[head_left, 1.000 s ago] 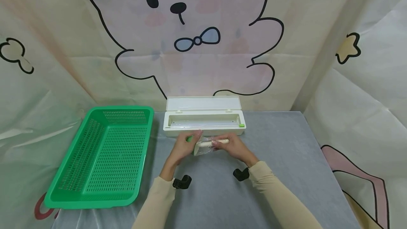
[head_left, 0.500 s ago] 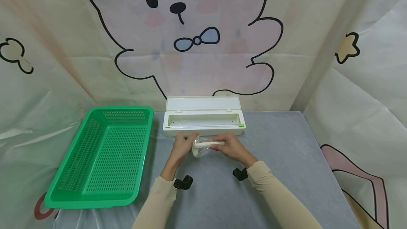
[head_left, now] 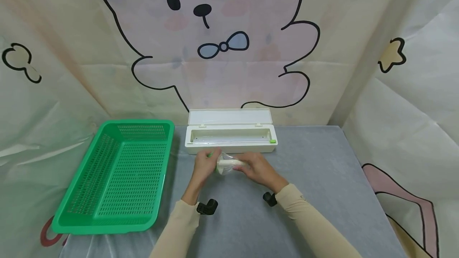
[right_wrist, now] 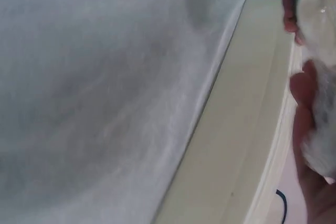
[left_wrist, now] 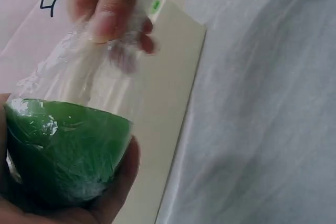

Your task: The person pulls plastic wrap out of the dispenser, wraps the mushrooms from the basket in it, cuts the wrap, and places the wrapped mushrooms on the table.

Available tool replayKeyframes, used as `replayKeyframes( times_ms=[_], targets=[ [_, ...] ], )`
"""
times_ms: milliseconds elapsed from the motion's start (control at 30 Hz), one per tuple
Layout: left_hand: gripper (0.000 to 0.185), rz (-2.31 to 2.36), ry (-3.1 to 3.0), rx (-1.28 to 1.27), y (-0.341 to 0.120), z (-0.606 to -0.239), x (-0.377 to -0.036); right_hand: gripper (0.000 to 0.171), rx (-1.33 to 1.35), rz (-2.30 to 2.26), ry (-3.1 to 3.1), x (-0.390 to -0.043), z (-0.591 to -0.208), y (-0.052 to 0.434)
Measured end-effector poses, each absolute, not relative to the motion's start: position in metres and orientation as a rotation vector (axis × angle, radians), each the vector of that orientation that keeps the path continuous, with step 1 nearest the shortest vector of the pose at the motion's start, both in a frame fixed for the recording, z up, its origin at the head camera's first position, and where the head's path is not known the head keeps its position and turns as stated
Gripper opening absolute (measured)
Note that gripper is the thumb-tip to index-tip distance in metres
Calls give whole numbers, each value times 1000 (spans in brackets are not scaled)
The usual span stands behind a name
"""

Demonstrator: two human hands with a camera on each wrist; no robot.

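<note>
My left hand (head_left: 205,165) grips the rounded green part (left_wrist: 68,153) of an object wrapped in clear plastic film (left_wrist: 39,80). A pale, stem-like handle (head_left: 229,163) sticks out from that part toward the right. My right hand (head_left: 261,171) pinches the gathered film around this handle; in the left wrist view its thumb and fingers press the film together. What the object is cannot be told. Just behind both hands stands a white cling film dispenser (head_left: 229,149), its lid (head_left: 229,117) raised. In the right wrist view, film bunches against the fingers of the right hand (right_wrist: 305,129).
A green perforated basket (head_left: 136,122) sits to the left on the grey cloth-covered table (head_left: 305,162). A small bright green piece (head_left: 273,141) is at the dispenser's right end. Printed cloth (head_left: 251,71) hangs behind the table and along its sides.
My right hand has slid left along the handle toward the green part, covering its end. The handle and film tilt slightly differently. Dispenser and basket stay put.
</note>
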State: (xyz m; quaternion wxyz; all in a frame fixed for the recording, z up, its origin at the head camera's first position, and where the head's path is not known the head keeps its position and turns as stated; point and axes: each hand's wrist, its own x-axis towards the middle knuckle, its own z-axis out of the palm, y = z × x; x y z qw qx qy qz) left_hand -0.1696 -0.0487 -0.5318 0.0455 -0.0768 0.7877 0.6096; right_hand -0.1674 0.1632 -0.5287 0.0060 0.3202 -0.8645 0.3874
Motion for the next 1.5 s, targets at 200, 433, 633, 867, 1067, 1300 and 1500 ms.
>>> replayKeyframes(
  times_ms=[200,433,633,867,1067,1300,1500],
  targets=[
    [50,1872,2338,-108,-49,-531,-171,29,788,1424,-2811,-165,-528,162],
    [34,1868,2362,-112,-48,-530,-169,35,802,1351,-2869,-164,-526,159],
    [41,1845,2360,20,-53,-525,-165,27,703,1469,-2750,-161,-528,159],
    [62,2098,2460,-111,-85,-514,-158,30,581,1540,-2701,-155,-531,161],
    [53,1992,3031,-503,-125,-518,-153,30,538,1560,-2698,-151,-533,166],
    [44,1659,3197,-775,-154,-536,-146,32,547,1609,-2672,-147,-534,169],
    [31,1575,3179,-750,-156,-538,-145,32,553,1602,-2673,-146,-536,170]
  ],
)
